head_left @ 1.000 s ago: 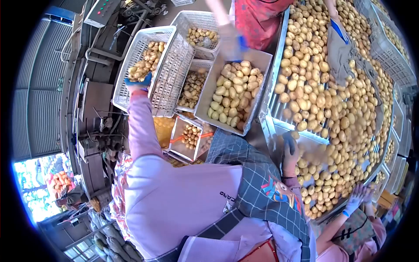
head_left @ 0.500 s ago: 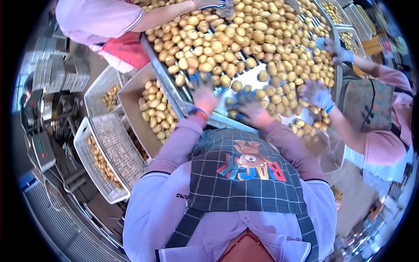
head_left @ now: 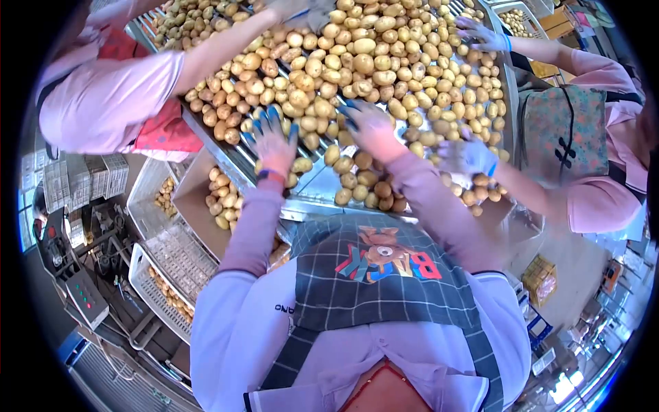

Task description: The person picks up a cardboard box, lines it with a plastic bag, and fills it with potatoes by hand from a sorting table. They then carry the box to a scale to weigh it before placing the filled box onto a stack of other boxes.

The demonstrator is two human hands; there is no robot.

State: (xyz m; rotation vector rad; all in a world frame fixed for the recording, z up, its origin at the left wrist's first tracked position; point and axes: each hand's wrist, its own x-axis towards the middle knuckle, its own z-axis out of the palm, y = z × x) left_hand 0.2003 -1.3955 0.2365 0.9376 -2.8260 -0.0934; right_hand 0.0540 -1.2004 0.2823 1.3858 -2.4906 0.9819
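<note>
A thick layer of potatoes point(head_left: 364, 63) covers a metal sorting table with rollers. My left hand point(head_left: 273, 145), in a glove with blue fingertips, lies with fingers spread over the rollers at the near left, potatoes around its fingertips. Farther right, my right hand point(head_left: 374, 130) reaches palm down over the potatoes, its blue fingertips apart and touching the pile. Bare metal point(head_left: 319, 184) shows between my hands. Neither hand grips a potato.
On the left a co-worker's arm point(head_left: 226, 53) stretches over the table. Another co-worker's gloved hands point(head_left: 467, 156) work at the right. A bin with potatoes point(head_left: 223, 199) and a white crate point(head_left: 165, 288) stand at the left. A yellow crate point(head_left: 539, 280) is lower right.
Both my hands have moved forward over the table, the right one farther in and leftward. The view has shifted. The right co-worker's near hand has moved toward the middle.
</note>
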